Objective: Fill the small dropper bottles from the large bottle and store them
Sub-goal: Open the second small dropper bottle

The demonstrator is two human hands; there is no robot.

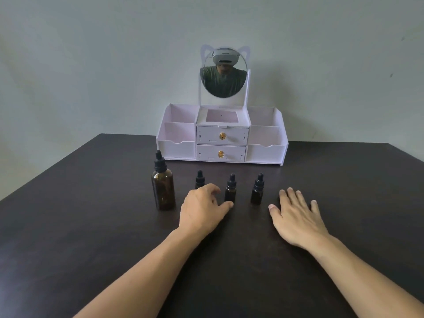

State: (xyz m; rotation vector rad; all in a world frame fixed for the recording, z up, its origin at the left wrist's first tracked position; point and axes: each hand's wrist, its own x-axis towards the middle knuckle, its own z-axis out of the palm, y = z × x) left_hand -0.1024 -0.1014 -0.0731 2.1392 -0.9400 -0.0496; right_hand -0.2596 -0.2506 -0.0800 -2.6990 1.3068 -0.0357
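Note:
A large amber dropper bottle (163,187) with a black dropper cap stands upright on the dark table. To its right stand three small dark dropper bottles in a row: the left one (199,179), the middle one (230,188) and the right one (257,189), all capped. My left hand (202,208) hovers with loosely curled fingers in front of the left small bottle and hides its lower part; its thumb tip lies by the base of the middle bottle. It holds nothing. My right hand (296,213) lies flat on the table, fingers spread, just right of the right small bottle.
A pale pink organiser (267,154) stands at the back of the table (91,226) against the wall. It has open side compartments, two shut drawers with gold knobs (221,135) and a round mirror (223,73) with cat ears on top.

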